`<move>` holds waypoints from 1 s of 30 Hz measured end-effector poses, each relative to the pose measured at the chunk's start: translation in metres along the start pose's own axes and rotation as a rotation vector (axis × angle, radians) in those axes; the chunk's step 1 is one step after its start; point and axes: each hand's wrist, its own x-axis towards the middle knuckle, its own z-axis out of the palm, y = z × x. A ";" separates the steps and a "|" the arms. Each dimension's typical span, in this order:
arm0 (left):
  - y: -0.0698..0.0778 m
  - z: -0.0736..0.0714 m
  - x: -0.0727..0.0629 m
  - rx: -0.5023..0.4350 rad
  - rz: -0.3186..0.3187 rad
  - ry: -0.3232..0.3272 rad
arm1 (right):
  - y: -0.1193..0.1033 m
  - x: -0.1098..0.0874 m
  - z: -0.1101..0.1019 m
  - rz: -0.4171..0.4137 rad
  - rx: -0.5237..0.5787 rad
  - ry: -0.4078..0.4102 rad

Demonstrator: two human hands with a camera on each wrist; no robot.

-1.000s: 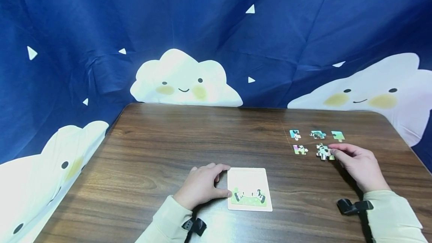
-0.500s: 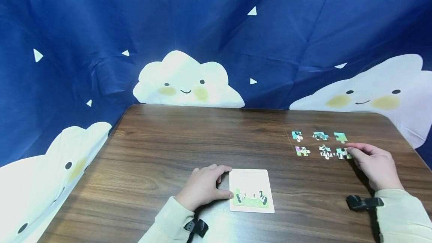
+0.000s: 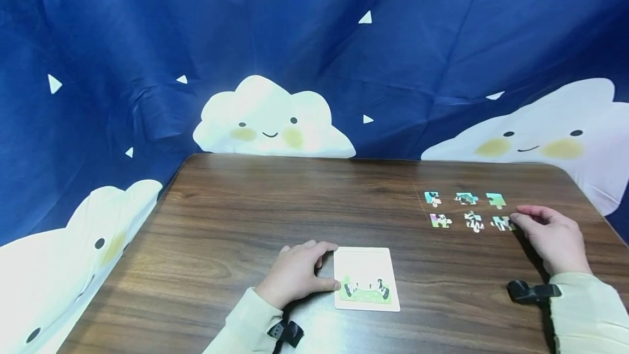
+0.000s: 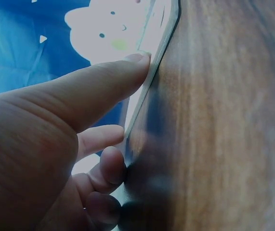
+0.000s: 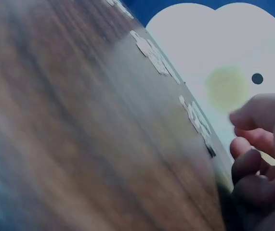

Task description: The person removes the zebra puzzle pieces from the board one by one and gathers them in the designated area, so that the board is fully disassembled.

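Note:
A square white puzzle board (image 3: 363, 264) lies flat on the table, with a green strip of puzzle showing striped legs along its near side. My left hand (image 3: 297, 272) rests at its left edge, index finger by the far corner and thumb on the edge lower down. In the left wrist view the thumb (image 4: 113, 79) touches the board's rim. At the right, my right hand (image 3: 552, 236) is beside a striped puzzle piece (image 3: 501, 223). The right wrist view shows a gap between its fingertips (image 5: 241, 118) and that piece (image 5: 197, 120).
Left of that piece lie a zebra-striped piece (image 3: 474, 222) and a pink-and-green piece (image 3: 439, 220). Behind them stand a row of a blue piece (image 3: 432, 198), a teal piece (image 3: 466, 198) and a green piece (image 3: 496, 200). A blue cloud-print curtain (image 3: 314, 31) hangs beyond the wooden table (image 3: 275, 195).
My right hand has slid a striped piece rightward, away from the zebra-striped piece, and let go of it. The left hand stays at the board.

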 end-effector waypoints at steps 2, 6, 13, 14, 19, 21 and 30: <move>0.000 0.000 -0.001 -0.001 0.000 -0.002 | -0.003 -0.002 0.000 -0.024 -0.124 -0.033; 0.000 0.000 -0.001 -0.001 0.002 -0.001 | -0.008 -0.005 -0.001 -0.048 -0.280 -0.083; 0.002 -0.001 -0.001 0.000 0.000 -0.004 | -0.009 -0.010 0.001 -0.031 -0.226 0.026; 0.002 -0.002 -0.001 0.000 0.000 -0.006 | -0.009 -0.012 0.003 -0.017 -0.192 0.043; 0.001 -0.003 -0.003 0.007 -0.003 -0.027 | -0.024 -0.025 0.017 -0.043 -0.081 0.058; 0.001 -0.004 -0.003 0.017 -0.004 -0.039 | -0.034 -0.032 0.025 -0.104 -0.082 0.042; 0.006 -0.007 -0.007 0.048 0.004 -0.068 | -0.092 -0.074 0.077 -0.385 -0.085 -0.144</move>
